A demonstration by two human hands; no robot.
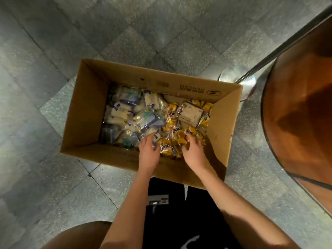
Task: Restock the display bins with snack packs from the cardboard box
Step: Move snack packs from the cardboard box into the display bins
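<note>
**Both hands working inside the cardboard box (84, 112) of snack packs**

Head view, looking straight down. The cardboard box stood open on a grey tiled floor (45, 69), directly in front of the person, its flaps upright and printed marks visible on the inner face of the far wall. Its contents lay in two groups. The white-and-blue snack packs (125, 112) filled the left half, heaped loosely in clear wrappers. The yellow snack packs (170, 119) filled the right half, and a flat beige packet (190, 114) rested on top of them towards the far wall.

Both forearms reached over the near wall of the box. The left hand (149, 151) lay at the boundary between the two groups, fingers fairly straight and released, their tips resting on the white-and-blue snack packs and the thumb spread towards the yellow ones. The right hand (195, 151) sat just beside it on the yellow group, fingers curled down over the yellow snack packs in a grasp; the fingertips were hidden among the wrappers. A small cluster of yellow packs lay between the two hands.

Beyond the far right corner of the box, the round metal base (237, 81) of a slanting pole (280, 45) stood on the floor. A brown rounded surface (296, 123) with a dark rim occupied the right edge of the view, near the box. The person's black clothing (167, 221) showed below the forearms.
</note>
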